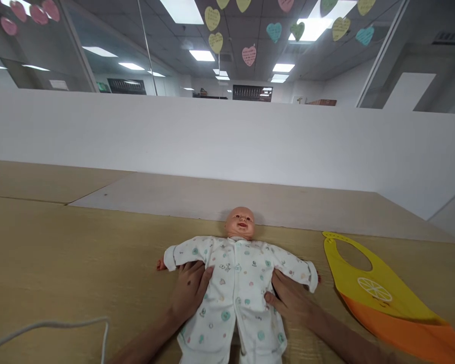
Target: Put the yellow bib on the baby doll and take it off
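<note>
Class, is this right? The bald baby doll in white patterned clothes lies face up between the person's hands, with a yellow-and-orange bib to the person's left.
No: the head view shows the yellow-and-orange bib to the person's right, beyond the right hand.

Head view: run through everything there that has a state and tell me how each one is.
Doll: face up on the table, arms spread.
White top: on the doll, front edges parted toward the bottom.
Left hand: against one side of the top.
Right hand: against the opposite side.
Bib: spread out; fastening unclear.
Cable: bent, on the table.
Ceiling lights: lit.
</note>
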A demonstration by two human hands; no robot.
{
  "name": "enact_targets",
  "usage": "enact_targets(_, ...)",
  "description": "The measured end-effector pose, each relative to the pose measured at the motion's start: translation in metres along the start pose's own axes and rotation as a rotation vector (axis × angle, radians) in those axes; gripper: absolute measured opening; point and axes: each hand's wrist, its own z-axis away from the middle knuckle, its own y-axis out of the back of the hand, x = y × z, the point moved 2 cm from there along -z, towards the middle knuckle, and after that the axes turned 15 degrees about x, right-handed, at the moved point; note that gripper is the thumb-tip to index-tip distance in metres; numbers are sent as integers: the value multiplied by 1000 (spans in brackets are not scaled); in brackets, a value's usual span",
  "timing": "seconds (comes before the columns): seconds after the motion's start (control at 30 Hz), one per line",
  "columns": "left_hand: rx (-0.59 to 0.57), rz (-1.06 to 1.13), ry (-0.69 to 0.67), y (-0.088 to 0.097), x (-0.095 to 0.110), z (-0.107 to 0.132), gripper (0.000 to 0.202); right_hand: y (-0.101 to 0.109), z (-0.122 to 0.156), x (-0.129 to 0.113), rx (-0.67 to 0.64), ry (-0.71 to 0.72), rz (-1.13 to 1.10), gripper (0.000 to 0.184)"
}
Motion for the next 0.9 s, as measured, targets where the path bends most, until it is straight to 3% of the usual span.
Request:
enact_targets(0.13,-8,-32,27,-11,-6,-9,43,-3,-17,6,-114,-102,8,53)
enact_targets(0.5,73,-88,105,-39,-29,-33,42,-12,-60,25,-93,-122,66,53)
enact_targets(0.9,50,-197,163,-66,-32,-59,44,-18,-87,57,-49,-135,109,45)
